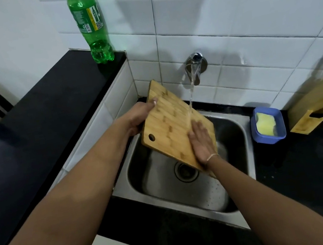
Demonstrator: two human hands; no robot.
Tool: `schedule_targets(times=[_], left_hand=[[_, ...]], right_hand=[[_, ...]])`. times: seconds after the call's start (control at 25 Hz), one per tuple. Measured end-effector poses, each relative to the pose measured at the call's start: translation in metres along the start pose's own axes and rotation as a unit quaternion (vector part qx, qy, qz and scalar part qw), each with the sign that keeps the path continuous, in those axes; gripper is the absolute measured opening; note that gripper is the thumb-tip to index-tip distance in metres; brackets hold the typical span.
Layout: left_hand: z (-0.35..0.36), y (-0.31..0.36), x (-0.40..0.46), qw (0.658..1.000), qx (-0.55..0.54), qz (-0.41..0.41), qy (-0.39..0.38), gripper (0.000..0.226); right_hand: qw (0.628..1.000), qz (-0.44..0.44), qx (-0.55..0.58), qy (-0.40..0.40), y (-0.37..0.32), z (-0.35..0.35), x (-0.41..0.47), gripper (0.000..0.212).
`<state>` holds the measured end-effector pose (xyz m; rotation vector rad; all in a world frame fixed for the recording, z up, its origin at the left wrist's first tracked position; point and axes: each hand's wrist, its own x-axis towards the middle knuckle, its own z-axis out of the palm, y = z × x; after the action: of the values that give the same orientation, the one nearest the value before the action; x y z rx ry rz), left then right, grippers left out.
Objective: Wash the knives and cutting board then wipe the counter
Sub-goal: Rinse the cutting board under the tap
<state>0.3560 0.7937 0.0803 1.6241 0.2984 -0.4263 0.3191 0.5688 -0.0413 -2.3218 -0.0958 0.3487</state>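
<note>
Bamboo cutting board [168, 119] tilted over the steel sink [234, 131], wall tap [196, 67] running water onto it, left hand [140, 117] gripping its upper left edge, right hand [201, 140] flat on its face, fingers straight, knife block [316, 107] on black counter [311, 157] at right.

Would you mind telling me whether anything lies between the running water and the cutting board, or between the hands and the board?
Nothing visible does. The tap's stream lands straight on the cutting board, tilted over the sink. The left hand grips its far edge and the right hand lies flat on its face.
</note>
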Motion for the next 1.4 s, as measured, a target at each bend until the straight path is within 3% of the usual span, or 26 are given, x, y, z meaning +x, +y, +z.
schedule_targets(times=[0.16,0.28,0.52,0.72,0.8,0.92,1.08,1.24,1.4], left_hand=[[-0.008,0.000,-0.011,0.999,0.011,-0.001,-0.052,0.043],[0.001,0.000,-0.008,0.997,0.022,-0.006,-0.072,0.041],[0.024,-0.002,0.011,0.998,0.040,-0.002,-0.051,0.047],[0.012,-0.010,0.020,1.000,-0.001,-0.019,0.007,0.040],[0.006,-0.017,0.018,0.999,-0.008,-0.039,-0.002,0.043],[0.004,-0.021,0.014,0.999,-0.013,-0.041,0.001,0.048],[0.002,-0.015,0.005,0.999,-0.037,-0.035,0.003,0.051],[0.011,-0.008,-0.003,0.999,-0.021,-0.029,-0.025,0.049],[0.033,0.001,-0.001,1.000,0.004,-0.016,0.018,0.047]], right_hand=[[0.988,0.153,-0.005,0.015,0.032,-0.006,0.005,0.063],[0.984,0.166,0.002,0.066,-0.003,-0.015,0.031,0.067],[0.999,-0.006,0.006,0.040,-0.102,-0.009,0.053,0.065],[0.975,-0.221,-0.015,-0.006,-0.087,0.019,0.001,0.066],[0.965,-0.258,-0.040,-0.032,-0.062,0.024,-0.012,0.063],[0.973,-0.213,-0.064,-0.053,-0.011,0.019,-0.022,0.062],[0.995,-0.042,-0.068,-0.059,0.047,0.003,-0.026,0.063],[0.995,0.083,-0.032,-0.039,0.016,-0.014,0.003,0.068],[0.999,-0.033,-0.021,-0.024,-0.061,-0.012,0.021,0.065]])
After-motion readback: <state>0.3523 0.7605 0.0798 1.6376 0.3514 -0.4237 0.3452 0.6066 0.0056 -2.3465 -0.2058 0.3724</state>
